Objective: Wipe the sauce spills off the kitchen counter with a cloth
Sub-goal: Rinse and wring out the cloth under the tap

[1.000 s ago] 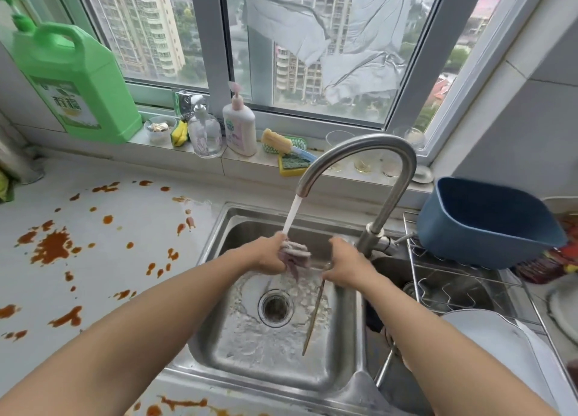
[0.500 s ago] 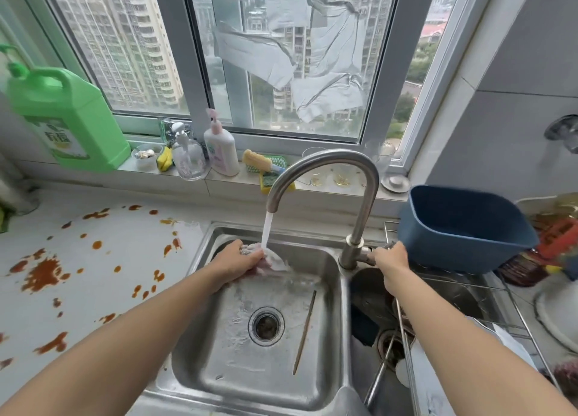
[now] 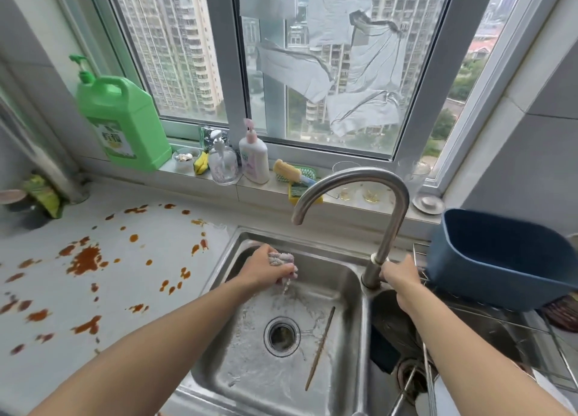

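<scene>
My left hand squeezes a small wet pinkish-grey cloth over the steel sink; water drips from it. No water runs from the curved faucet. My right hand grips the faucet's handle at its base; the handle itself is hidden by my fingers. Reddish-brown sauce spills dot the pale counter left of the sink, the largest blot far left, with more splashes near the sink's edge.
A chopstick lies in the sink beside the drain. A green detergent jug, pump bottles and sponges line the sill. A blue tub leans on a wire rack at right.
The water stream has stopped. My right hand left the cloth and went to the faucet handle. My left hand now squeezes the cloth alone, lower in the sink.
</scene>
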Demonstrator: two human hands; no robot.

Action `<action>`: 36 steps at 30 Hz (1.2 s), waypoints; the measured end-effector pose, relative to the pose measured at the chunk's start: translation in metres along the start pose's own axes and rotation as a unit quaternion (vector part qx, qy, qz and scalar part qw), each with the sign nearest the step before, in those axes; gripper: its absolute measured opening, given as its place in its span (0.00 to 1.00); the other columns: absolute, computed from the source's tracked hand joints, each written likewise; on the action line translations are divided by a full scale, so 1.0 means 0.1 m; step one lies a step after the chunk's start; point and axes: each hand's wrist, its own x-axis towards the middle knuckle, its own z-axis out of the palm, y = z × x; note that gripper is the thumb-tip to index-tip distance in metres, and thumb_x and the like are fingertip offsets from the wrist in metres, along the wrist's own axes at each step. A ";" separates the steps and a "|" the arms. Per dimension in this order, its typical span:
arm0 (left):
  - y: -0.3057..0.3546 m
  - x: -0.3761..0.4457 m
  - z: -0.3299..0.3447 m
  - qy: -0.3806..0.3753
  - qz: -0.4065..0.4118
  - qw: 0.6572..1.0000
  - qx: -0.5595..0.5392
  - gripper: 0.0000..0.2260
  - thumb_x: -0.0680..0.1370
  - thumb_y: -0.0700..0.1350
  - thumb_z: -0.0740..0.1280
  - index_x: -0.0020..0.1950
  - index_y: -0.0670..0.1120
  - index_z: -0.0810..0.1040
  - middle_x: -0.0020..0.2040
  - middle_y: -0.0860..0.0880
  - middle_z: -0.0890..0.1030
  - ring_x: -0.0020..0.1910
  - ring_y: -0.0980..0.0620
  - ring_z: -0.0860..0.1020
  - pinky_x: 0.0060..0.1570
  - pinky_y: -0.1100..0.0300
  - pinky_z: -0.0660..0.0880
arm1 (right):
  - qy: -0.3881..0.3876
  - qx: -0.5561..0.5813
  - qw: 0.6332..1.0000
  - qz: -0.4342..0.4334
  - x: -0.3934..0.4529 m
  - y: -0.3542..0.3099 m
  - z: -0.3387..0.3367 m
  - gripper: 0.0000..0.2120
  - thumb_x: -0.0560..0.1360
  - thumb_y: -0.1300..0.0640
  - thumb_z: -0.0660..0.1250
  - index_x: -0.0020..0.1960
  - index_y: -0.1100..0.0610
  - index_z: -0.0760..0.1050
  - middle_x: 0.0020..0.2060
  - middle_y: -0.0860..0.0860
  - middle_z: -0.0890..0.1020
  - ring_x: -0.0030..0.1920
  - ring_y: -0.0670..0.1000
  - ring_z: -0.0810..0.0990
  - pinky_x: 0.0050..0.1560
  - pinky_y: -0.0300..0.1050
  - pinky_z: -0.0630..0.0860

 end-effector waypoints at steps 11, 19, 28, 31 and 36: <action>0.29 -0.32 -0.10 -0.110 0.124 0.962 0.217 0.21 0.67 0.35 0.76 0.53 0.46 0.70 0.52 0.43 0.74 0.45 0.48 0.79 0.42 0.49 0.82 | -0.285 0.105 0.941 -0.148 -1.32 0.10 0.80 0.28 0.74 0.50 0.73 0.71 0.54 0.67 0.62 0.52 0.77 0.56 0.45 0.80 0.49 0.33 0.75; 0.39 -0.58 -0.24 -0.182 0.137 0.970 0.082 0.26 0.73 0.33 0.69 0.66 0.45 0.64 0.60 0.42 0.74 0.57 0.47 0.79 0.51 0.55 0.81 | -0.425 0.212 0.877 -0.076 -1.46 -0.09 0.79 0.22 0.70 0.60 0.76 0.60 0.66 0.76 0.45 0.60 0.82 0.43 0.60 0.81 0.49 0.63 0.79; 0.49 -0.79 -0.43 -0.208 0.415 0.772 0.434 0.44 0.74 0.56 0.67 0.80 0.59 0.41 0.80 0.57 0.48 0.77 0.50 0.50 0.76 0.49 0.50 | -0.514 0.094 0.853 -0.015 -1.56 -0.25 0.79 0.18 0.65 0.69 0.65 0.54 0.60 0.76 0.35 0.56 0.74 0.33 0.52 0.75 0.32 0.44 0.72; 0.54 -0.82 -0.49 -0.223 0.411 0.735 0.491 0.53 0.66 0.66 0.74 0.79 0.58 0.43 0.75 0.56 0.54 0.70 0.50 0.56 0.72 0.53 0.53 | -0.498 0.040 0.866 -0.005 -1.59 -0.30 0.78 0.10 0.65 0.69 0.64 0.45 0.61 0.75 0.28 0.52 0.70 0.28 0.49 0.71 0.31 0.43 0.67; 0.53 -0.67 -0.44 -0.125 0.435 0.690 0.565 0.25 0.72 0.42 0.73 0.65 0.40 0.67 0.59 0.44 0.70 0.56 0.46 0.71 0.58 0.54 0.72 | -0.498 -0.087 0.862 -0.034 -1.68 -0.45 0.81 0.13 0.69 0.70 0.64 0.33 0.56 0.66 0.25 0.50 0.59 0.27 0.47 0.56 0.31 0.43 0.50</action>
